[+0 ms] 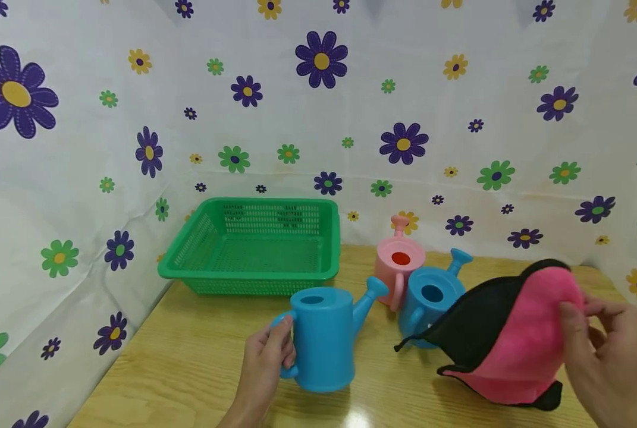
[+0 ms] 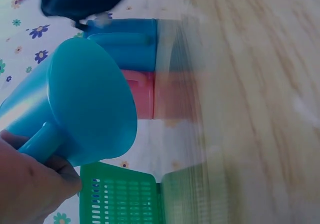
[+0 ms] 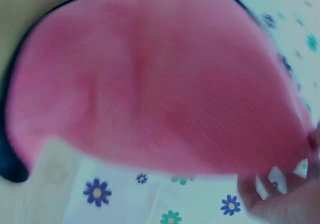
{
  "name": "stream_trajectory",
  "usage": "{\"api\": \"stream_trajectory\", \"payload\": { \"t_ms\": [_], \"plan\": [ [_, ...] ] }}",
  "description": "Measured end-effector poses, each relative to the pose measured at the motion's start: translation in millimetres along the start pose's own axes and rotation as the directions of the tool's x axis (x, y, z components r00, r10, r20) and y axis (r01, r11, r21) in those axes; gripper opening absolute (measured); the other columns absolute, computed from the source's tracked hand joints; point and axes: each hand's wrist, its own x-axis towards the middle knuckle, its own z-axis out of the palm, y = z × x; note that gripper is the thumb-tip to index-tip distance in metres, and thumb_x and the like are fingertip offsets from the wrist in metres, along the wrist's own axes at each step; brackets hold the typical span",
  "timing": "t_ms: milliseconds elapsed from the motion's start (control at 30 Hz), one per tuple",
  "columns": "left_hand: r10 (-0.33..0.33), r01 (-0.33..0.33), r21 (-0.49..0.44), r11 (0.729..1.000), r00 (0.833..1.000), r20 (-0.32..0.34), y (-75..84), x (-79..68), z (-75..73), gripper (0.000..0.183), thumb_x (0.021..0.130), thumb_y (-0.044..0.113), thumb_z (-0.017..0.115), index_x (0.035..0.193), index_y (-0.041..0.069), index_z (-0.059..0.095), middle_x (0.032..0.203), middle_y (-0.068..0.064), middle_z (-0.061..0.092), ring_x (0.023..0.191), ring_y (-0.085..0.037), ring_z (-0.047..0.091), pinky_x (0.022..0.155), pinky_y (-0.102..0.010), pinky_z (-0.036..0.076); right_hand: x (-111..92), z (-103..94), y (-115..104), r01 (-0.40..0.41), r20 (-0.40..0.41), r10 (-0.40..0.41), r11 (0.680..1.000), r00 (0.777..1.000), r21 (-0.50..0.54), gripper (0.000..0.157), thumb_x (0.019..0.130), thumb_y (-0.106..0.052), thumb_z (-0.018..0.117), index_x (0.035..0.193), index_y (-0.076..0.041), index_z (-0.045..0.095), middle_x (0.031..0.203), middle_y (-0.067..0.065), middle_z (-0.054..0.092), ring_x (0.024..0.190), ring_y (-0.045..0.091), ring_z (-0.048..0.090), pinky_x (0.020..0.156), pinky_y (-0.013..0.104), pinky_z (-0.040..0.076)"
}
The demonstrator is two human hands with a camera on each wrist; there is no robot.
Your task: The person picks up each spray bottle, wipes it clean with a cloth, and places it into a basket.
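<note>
My left hand [image 1: 267, 356] grips the handle of a blue watering can [image 1: 323, 339], its spout toward the right. The can's round base [image 2: 92, 102] shows in the left wrist view, lifted off the table. With thumb and fingers, my right hand [image 1: 607, 351] pinches the edge of a pink and black cloth piece [image 1: 532, 333] with dark trim and a thin dark cord end. This cloth fills most of the right wrist view. Behind it, a second blue watering can [image 1: 430, 297] stands partly hidden. A pink watering can [image 1: 390, 267] stands beside that one.
A green plastic basket [image 1: 254, 285] with mesh sides sits at the back left of the wooden table [image 1: 190, 362]. White flower-printed cloth [image 1: 275, 119] hangs behind and at both sides.
</note>
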Motion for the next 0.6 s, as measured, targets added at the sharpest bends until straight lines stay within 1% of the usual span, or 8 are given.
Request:
{"api": "stream_trajectory", "payload": {
  "t_ms": [67,133,267,300,367,467,567,600],
  "plan": [
    [0.004,-0.004,-0.007,1.0,1.0,0.0,1.3,-1.3,-0.1,0.046,0.101,0.028,0.049,0.061,0.01,0.036,0.052,0.0,0.033,0.051,-0.016,0.042,0.058,-0.029,0.04,-11.6,5.5,0.0,0.061,0.139,-0.053,0.996,0.989,-0.059,0.027,0.097,-0.007,0.058,0.107,0.01,0.04,0.09,0.023,0.06,0.076,0.031,0.062,0.052,0.029,0.054],
    [0.02,-0.019,-0.023,1.0,1.0,0.014,2.5,-2.4,0.5,0.046,0.102,0.027,0.049,0.062,0.01,0.036,0.053,0.0,0.034,0.051,-0.016,0.042,0.058,-0.029,0.04,-23.6,12.9,1.0,0.106,0.307,-0.087,0.993,0.948,-0.046,0.034,0.094,-0.008,0.063,0.115,0.004,0.041,0.085,0.02,0.063,0.069,0.033,0.059,0.047,0.028,0.051],
    [0.052,-0.05,-0.059,0.997,0.998,0.039,5.5,-4.5,3.0,0.044,0.102,0.026,0.049,0.063,0.01,0.037,0.054,0.001,0.036,0.051,-0.017,0.045,0.057,-0.029,0.041,-37.2,27.7,-1.5,0.066,0.629,-0.051,0.998,0.775,0.001,0.066,0.087,-0.025,0.072,0.141,-0.009,0.038,0.102,0.013,0.063,0.079,0.021,0.056,0.057,0.026,0.054],
    [0.059,-0.056,-0.062,0.997,0.997,0.044,6.5,-5.1,3.6,0.044,0.102,0.026,0.048,0.063,0.01,0.037,0.054,0.0,0.037,0.051,-0.017,0.046,0.057,-0.03,0.042,-40.6,31.2,-1.3,0.102,0.661,-0.105,0.994,0.743,0.042,0.067,0.084,-0.024,0.076,0.141,-0.01,0.043,0.101,0.009,0.062,0.081,0.017,0.055,0.057,0.025,0.054],
    [0.062,-0.059,-0.064,0.996,0.997,0.048,7.6,-6.2,5.0,0.044,0.102,0.026,0.047,0.063,0.009,0.039,0.054,0.0,0.04,0.051,-0.018,0.047,0.057,-0.031,0.044,-47.6,38.2,-2.8,0.198,0.66,-0.236,0.971,0.713,0.132,0.058,0.077,-0.015,0.081,0.129,-0.012,0.058,0.096,0.0,0.059,0.078,0.01,0.052,0.056,0.022,0.05],
    [0.056,-0.051,-0.058,0.997,0.995,0.077,7.6,-6.8,7.4,0.045,0.103,0.029,0.046,0.063,0.008,0.042,0.054,-0.001,0.044,0.051,-0.019,0.051,0.059,-0.034,0.047,-55.1,47.8,-7.6,0.444,0.482,-0.503,0.863,0.717,0.24,0.046,0.062,0.008,0.083,0.103,-0.011,0.071,0.085,-0.007,0.048,0.07,0.005,0.045,0.049,0.019,0.043],
    [0.05,-0.044,-0.049,0.998,0.991,0.127,5.5,-6.9,10.8,0.046,0.103,0.031,0.044,0.064,0.007,0.046,0.056,-0.002,0.05,0.053,-0.02,0.057,0.061,-0.037,0.052,-53.8,53.4,-18.5,0.531,0.392,-0.599,0.801,0.699,0.277,0.049,0.06,0.015,0.08,0.1,-0.01,0.068,0.097,-0.001,0.048,0.083,0.009,0.049,0.055,0.023,0.056],
    [0.042,-0.035,-0.048,0.998,0.989,0.145,5.0,-7.0,12.0,0.046,0.103,0.032,0.044,0.065,0.007,0.048,0.057,-0.002,0.052,0.054,-0.02,0.059,0.063,-0.038,0.053,-52.1,55.2,-21.9,0.547,0.385,-0.62,0.784,0.684,0.293,0.039,0.069,0.008,0.08,0.102,-0.009,0.066,0.104,0.003,0.049,0.09,0.013,0.051,0.059,0.027,0.059]
  ]
}}
